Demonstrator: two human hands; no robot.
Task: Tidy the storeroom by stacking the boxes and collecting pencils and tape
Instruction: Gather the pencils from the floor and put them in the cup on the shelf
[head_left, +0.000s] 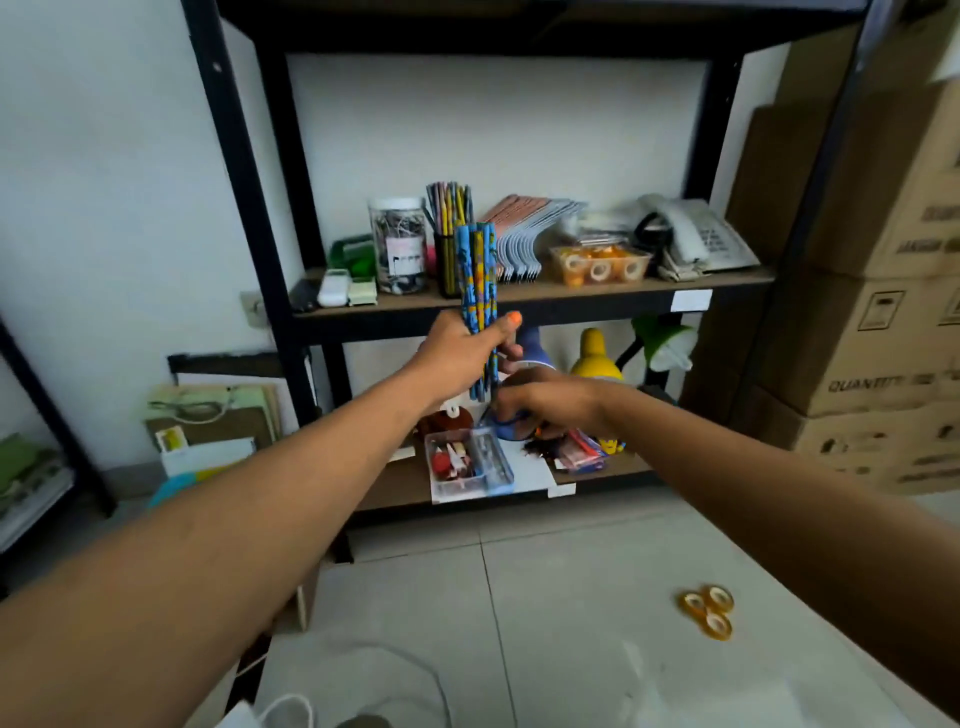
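Note:
My left hand (460, 353) grips a bundle of blue patterned pencils (477, 270), held upright in front of the shelf. My right hand (543, 402) is just below the bundle's lower ends, fingers curled near them; what it holds I cannot tell. A black cup with more pencils (451, 218) stands on the middle shelf behind the bundle. A clear tub of tape rolls (597, 265) sits to its right on the same shelf. Three yellowish tape rolls (709, 610) lie on the floor at the right. Stacked cardboard boxes (872, 322) stand at the right.
The black metal shelving (535, 299) also carries a clear jar (399, 244), a row of booklets (530, 234) and a white telephone (696, 234). On the lower shelf are a clear box of small items (467, 462) and a yellow lamp (597, 353). Paper bags (213, 415) lean at the left.

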